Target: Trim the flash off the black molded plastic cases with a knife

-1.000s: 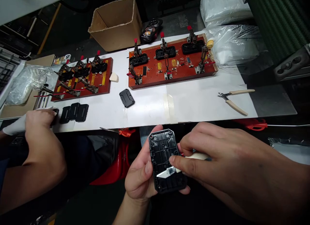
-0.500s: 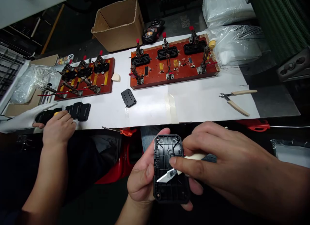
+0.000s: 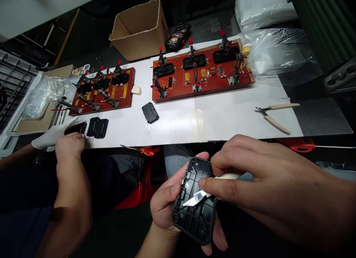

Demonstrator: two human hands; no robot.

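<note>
A black plastic cover [image 3: 191, 217], its ribbed inner side facing up, lies tilted in my left hand [image 3: 167, 202]. The thumb presses on its left edge and the fingers support it from below. My right hand [image 3: 250, 176] is closed round the cream handle of a craft knife [image 3: 196, 198], whose bright blade lies across the ribbed side and points to the lower left. Whether the blade touches the plastic I cannot tell. Another black cover [image 3: 150, 112] rests on the white bench beyond my hands.
Two red-brown fixture boards [image 3: 203, 74] [image 3: 126, 93] with clamps stand on the bench. Cutting pliers [image 3: 275, 115] lie at right. A cardboard box [image 3: 139, 32] and plastic bags [image 3: 278, 52] are behind. At left, a co-worker's gloved hand [image 3: 51, 135] and bare hand [image 3: 69, 146] handle black parts.
The cover in my left hand has turned clockwise, its top leaning right, while the knife stays over it. The co-worker's hands have shifted among the black parts at left.
</note>
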